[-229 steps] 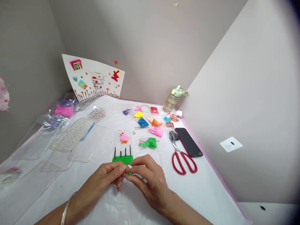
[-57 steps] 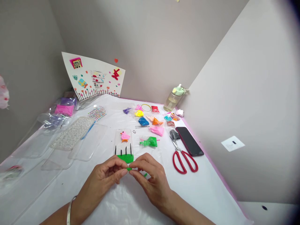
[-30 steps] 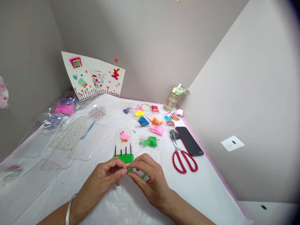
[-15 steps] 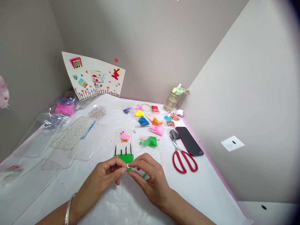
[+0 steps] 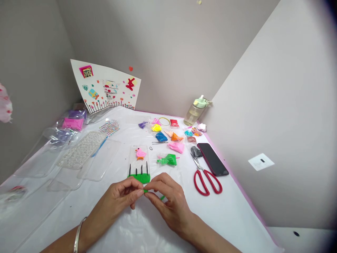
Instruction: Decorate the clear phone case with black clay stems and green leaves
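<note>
Your left hand [image 5: 119,196] and right hand [image 5: 168,207] pinch a thin green clay strip [image 5: 145,191] between their fingertips, at bottom centre, just below the green clay grass [image 5: 139,178] on a clear phone case [image 5: 133,156].

A thin green clay strip [image 5: 145,191] is mostly hidden between the left hand [image 5: 118,197] and the right hand [image 5: 168,207]. A green tip [image 5: 162,198] shows beyond the right hand, but whether it is the same piece cannot be told. The left forearm [image 5: 60,240] and right forearm [image 5: 207,242] run off the bottom edge. A frilly pink-and-white object [image 5: 5,108] is cut off by the left edge, and a tiny dark loop [image 5: 151,148] on the table is too small to identify.
</note>
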`<state>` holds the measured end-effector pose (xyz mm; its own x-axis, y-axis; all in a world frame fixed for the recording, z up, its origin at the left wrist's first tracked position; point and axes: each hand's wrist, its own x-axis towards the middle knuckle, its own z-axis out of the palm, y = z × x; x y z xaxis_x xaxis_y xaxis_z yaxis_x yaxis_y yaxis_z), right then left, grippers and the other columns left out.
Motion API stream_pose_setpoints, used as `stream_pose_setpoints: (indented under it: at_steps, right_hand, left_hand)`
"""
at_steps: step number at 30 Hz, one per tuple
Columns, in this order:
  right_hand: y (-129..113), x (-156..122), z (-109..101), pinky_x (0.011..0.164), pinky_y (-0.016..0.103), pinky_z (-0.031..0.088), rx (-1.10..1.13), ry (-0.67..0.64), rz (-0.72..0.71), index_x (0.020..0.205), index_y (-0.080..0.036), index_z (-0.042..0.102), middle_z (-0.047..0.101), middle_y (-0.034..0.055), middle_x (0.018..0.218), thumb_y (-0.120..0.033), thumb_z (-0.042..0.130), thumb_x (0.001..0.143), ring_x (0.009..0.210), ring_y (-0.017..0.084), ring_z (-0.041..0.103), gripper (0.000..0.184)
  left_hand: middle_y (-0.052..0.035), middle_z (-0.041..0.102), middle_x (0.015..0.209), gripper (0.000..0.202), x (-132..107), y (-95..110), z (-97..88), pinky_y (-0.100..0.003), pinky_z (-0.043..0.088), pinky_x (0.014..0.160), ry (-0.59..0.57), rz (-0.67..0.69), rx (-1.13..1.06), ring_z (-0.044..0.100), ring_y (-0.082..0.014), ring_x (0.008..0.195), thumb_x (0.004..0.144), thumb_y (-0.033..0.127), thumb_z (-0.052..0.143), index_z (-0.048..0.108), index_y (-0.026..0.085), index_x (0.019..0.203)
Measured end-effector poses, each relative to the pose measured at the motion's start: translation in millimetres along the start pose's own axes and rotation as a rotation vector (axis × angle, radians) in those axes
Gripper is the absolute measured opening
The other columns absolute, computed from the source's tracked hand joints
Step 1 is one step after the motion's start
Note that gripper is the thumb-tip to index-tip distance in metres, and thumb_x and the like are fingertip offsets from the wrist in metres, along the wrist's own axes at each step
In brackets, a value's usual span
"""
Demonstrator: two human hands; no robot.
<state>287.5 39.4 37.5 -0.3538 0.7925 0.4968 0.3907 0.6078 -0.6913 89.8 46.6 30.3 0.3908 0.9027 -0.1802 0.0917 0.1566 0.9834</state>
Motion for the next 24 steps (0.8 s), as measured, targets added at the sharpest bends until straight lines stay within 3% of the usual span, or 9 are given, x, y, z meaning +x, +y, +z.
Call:
stream_pose_setpoints:
  at_steps: [6,14,24]
  right_hand:
    - [-2.1,2.3,-1.8,0.067,0.026,0.05,0.036,0.0,0.063,0.1,-0.017,0.074,0.065,0.0055,0.086,-0.02,0.072,0.089,0.078,0.017,0.063,0.011]
    - [-1.7,1.8,-0.7,0.068,0.026,0.05,0.082,0.006,0.084,0.099,-0.018,0.074,0.065,0.005,0.087,-0.016,0.07,0.09,0.078,0.016,0.063,0.01]
    - [-2.5,3.0,-2.2,0.069,0.026,0.049,0.091,-0.018,0.113,0.097,-0.016,0.074,0.065,0.0053,0.086,-0.014,0.069,0.09,0.078,0.016,0.062,0.01]
  left_hand:
    - [0.0049,0.053,0.07,0.023,-0.2,0.7,0.0,-0.024,0.04,0.063,0.039,0.036,0.029,0.049,-0.0129,0.064,0.088,0.044,0.064,0.069,0.022,0.084]
    - [0.0033,0.057,0.078,0.013,-3.0,-5.6,2.7,-0.023,0.042,0.064,0.143,0.187,0.101,0.051,-0.0125,0.066,0.087,0.036,0.067,0.071,0.025,0.083]
    - [0.003,0.059,0.079,0.009,-5.4,-5.3,4.6,-0.022,0.044,0.066,0.179,0.262,0.171,0.054,-0.013,0.069,0.089,0.032,0.065,0.071,0.026,0.084]
